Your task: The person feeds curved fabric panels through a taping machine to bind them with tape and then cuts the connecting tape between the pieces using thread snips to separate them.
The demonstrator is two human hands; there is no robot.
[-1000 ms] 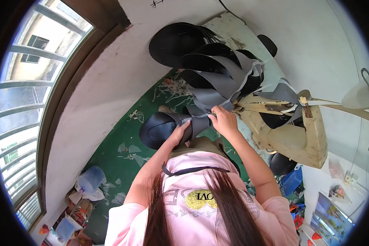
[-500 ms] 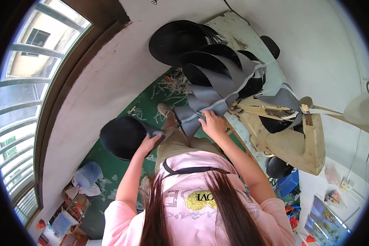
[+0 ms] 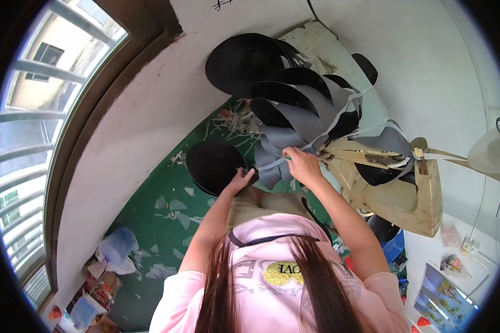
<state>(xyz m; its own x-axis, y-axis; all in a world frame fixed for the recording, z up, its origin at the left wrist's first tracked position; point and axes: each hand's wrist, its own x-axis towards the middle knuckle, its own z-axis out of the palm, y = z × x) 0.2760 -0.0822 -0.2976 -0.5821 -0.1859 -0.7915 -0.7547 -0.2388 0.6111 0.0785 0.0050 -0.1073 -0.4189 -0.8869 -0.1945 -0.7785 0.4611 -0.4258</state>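
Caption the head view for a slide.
Left hand holds a black round piece; right hand is at a pale strip.

A: what's that small thing (image 3: pixel 288 158) in the right hand (image 3: pixel 304 166)?
B: too tiny to tell lol. pink shirt (image 3: pixel 264 236) gets cut off at the bottom, machine arm (image 3: pixel 347 150) partly hides the grey piece (image 3: pixel 391 140)

Black disc (image 3: pixel 214 165); grey pieces (image 3: pixel 282 136); white strip (image 3: pixel 335 116); beige machine (image 3: pixel 391 206)
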